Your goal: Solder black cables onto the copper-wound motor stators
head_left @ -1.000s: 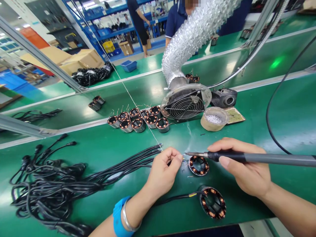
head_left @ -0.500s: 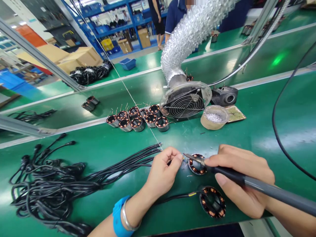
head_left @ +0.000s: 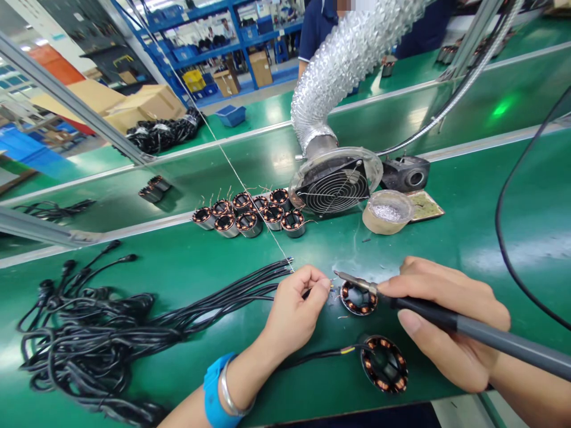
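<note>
My left hand pinches the stripped end of a black cable and a thin solder wire that runs up to the left. In my right hand a grey soldering iron is gripped like a pen, its tip beside my left fingertips, above a small copper-wound stator. A thin wisp of smoke rises there. A second stator with a black lead attached lies nearer the bench edge.
A bundle of black cables lies at the left. Several wound stators stand in a group behind. A fume fan with a foil duct, a round tin and a black iron cord lie beyond. A person stands at the far bench.
The soldering iron swung from level to slanting down toward the stator, its tip staying by my left fingertips. My left hand barely moved. A pair of stators on the far belt drifted left.
</note>
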Demonstrator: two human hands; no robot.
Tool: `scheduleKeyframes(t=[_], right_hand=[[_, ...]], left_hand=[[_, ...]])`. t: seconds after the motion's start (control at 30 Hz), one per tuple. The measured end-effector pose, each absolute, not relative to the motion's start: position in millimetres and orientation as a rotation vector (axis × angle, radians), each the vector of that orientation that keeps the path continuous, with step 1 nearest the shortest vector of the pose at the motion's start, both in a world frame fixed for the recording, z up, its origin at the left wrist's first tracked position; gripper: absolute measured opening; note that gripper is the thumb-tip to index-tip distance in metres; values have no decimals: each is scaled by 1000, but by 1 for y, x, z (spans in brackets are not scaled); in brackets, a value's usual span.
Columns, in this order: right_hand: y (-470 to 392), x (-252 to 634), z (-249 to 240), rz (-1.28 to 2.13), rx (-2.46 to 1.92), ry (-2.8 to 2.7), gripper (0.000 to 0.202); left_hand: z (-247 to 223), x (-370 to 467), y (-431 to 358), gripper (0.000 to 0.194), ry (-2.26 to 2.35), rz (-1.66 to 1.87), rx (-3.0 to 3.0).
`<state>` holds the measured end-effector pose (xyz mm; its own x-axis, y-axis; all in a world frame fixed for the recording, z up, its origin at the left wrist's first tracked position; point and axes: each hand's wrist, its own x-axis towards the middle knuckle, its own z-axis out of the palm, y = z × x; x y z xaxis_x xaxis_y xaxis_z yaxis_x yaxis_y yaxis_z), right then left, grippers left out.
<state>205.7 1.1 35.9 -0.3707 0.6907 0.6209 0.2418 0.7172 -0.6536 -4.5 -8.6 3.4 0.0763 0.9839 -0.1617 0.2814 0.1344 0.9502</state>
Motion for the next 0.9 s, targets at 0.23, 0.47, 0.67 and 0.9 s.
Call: scheduleKeyframes(t=[0.23, 0.47, 0.67, 0.9], right_hand=[[7, 202, 27, 448, -693, -1908, 37], [22, 180, 14, 505, -649, -2030, 27], [26, 168, 12, 454, -548, -2092, 24], [19, 174, 12, 451, -598, -2073, 26]], left_hand=[[4, -5, -10, 23, 1378, 869, 1317], [3, -12, -8, 30, 1204, 794, 1304], [6, -18, -8, 33, 1139, 762, 1377], [13, -20, -6, 31, 1181, 705, 1401]])
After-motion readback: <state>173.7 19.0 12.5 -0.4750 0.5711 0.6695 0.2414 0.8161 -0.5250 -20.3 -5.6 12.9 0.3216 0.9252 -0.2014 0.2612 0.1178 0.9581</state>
